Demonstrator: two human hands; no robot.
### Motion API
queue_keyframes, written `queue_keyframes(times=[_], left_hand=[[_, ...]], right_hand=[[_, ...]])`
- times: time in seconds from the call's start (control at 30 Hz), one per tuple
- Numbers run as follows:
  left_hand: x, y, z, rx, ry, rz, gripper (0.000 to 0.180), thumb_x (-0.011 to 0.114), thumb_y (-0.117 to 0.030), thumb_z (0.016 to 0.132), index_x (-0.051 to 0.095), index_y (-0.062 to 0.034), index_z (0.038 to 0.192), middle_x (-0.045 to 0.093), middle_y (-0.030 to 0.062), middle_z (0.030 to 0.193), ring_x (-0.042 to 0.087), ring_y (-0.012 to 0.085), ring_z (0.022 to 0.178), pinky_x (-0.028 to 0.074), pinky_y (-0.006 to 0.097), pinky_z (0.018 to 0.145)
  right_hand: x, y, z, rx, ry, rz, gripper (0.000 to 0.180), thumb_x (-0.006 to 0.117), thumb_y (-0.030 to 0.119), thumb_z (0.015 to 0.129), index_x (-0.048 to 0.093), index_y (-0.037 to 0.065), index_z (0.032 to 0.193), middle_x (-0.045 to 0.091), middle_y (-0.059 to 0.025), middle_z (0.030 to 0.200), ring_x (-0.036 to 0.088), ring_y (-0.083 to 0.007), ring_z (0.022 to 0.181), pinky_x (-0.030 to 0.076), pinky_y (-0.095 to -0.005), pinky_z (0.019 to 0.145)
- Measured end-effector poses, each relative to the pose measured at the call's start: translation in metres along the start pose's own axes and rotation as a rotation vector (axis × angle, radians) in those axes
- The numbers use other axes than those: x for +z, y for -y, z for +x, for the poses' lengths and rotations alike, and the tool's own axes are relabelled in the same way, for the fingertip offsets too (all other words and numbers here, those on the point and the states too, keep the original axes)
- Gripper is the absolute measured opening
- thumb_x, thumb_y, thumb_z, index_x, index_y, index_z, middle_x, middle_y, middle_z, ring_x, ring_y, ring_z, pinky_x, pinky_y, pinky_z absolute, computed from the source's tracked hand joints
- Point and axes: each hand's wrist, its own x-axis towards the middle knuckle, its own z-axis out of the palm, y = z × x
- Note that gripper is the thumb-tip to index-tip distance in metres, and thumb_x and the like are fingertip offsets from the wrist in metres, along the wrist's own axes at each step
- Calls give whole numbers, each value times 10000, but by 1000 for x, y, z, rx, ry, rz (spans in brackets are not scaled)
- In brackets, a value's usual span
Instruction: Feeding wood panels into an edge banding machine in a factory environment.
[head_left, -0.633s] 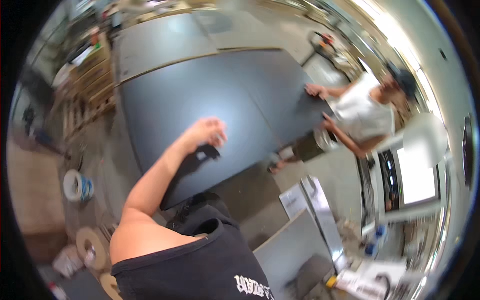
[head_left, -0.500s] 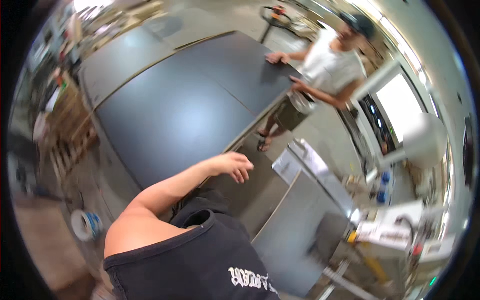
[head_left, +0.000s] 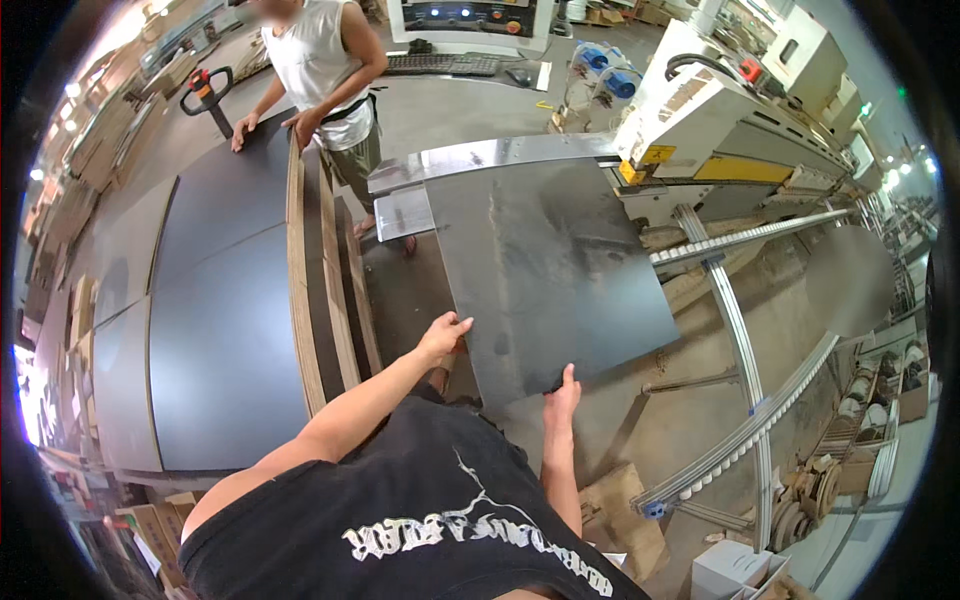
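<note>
A dark grey board (head_left: 545, 270) lies in front of me, its far side over a metal machine table (head_left: 500, 155). My left hand (head_left: 443, 338) grips its left edge, thumb on top and fingers beneath. At the near edge my right hand (head_left: 563, 393) is closed on the same board, thumb above, the other fingers mostly hidden below. To my left is a stack of large dark panels (head_left: 225, 340) with brown edges. A co-worker in a white sleeveless shirt (head_left: 318, 60) stands at its far end, both hands on the top panel.
A machine with a yellow panel (head_left: 740, 168) stands at the far right. Roller rails (head_left: 735, 330) run from it toward me on metal legs. A keyboard (head_left: 440, 65) lies beyond the board. A white box (head_left: 735, 570) sits at the lower right; a pallet jack handle (head_left: 207, 95) rises far left.
My view has swung right toward the board and machine. My left hand, earlier free in the air, now grips the board; my right hand has come into view, also holding it.
</note>
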Motion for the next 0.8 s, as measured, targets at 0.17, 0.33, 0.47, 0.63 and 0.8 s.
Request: queue_keyframes(times=[0.17,0.33,0.47,0.63,0.8], left_hand=[[-13,21,18,43,-10,91,366,674,-359,982,554,-51,823,567,-7,744,540,111,703,443,289,648],[-14,21,28,-14,-22,-398,261,737,-286,938,596,-66,935,606,7,844,606,144,767,503,326,675],[18,-10,17,-84,61,-501,283,759,-206,915,599,-53,1092,659,20,976,656,167,868,558,352,770],[1,-8,-8,-79,284,-446,395,781,-86,858,583,-65,1199,701,43,1053,696,170,930,604,351,808],[22,-30,-67,-84,406,-334,266,817,-113,826,642,-97,1026,679,-7,897,627,86,740,507,273,651]], right_hand=[[6,2,-7,21,78,1,341,583,289,1026,571,42,1261,644,-77,1195,630,-244,1082,528,-411,874],[9,20,-13,176,211,105,308,617,249,989,597,70,1238,660,-66,1193,637,-228,1071,504,-396,903],[-18,25,26,267,404,265,286,630,211,958,642,22,1173,673,-84,1193,637,-244,1086,475,-394,972],[-25,52,13,198,417,127,361,625,111,906,598,-15,1243,655,-121,1227,623,-278,1129,476,-413,1008],[-91,91,-10,135,423,1,368,634,130,875,608,-25,1208,664,-115,1192,625,-278,1121,484,-422,994]])
